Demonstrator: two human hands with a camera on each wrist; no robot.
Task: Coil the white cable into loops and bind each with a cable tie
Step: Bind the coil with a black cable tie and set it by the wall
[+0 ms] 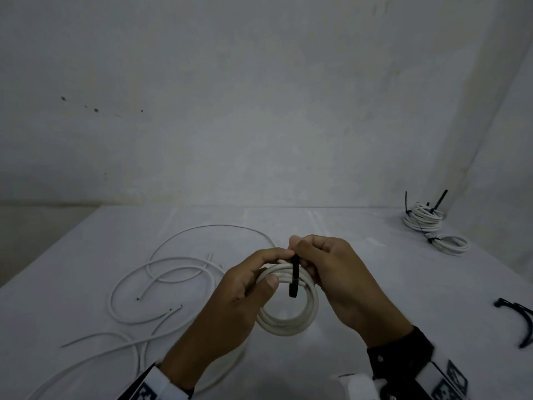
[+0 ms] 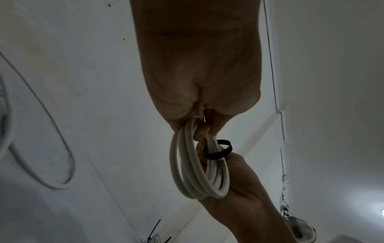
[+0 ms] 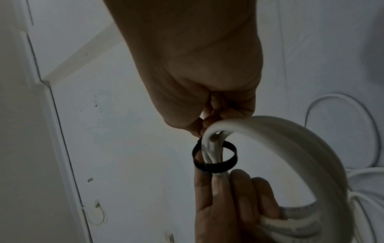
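Note:
I hold a small coil of white cable (image 1: 288, 321) above the table with both hands. My left hand (image 1: 268, 269) grips the coil's left side, thumb lying across the strands. A black cable tie (image 1: 294, 280) loops over the top of the coil, one end hanging down inside the ring. My right hand (image 1: 302, 255) pinches the tie at its top. In the right wrist view the tie (image 3: 214, 159) forms a loose ring around the strands (image 3: 280, 131), with my left hand's fingers (image 3: 228, 197) just below it. The left wrist view shows the same coil (image 2: 187, 164) and tie (image 2: 218, 151).
Loose white cables (image 1: 161, 284) sprawl over the left of the white table (image 1: 375, 284). Two bound coils (image 1: 424, 219) with black ties sticking up sit at the back right corner. Spare black ties (image 1: 519, 321) lie at the right edge. A plain wall stands behind.

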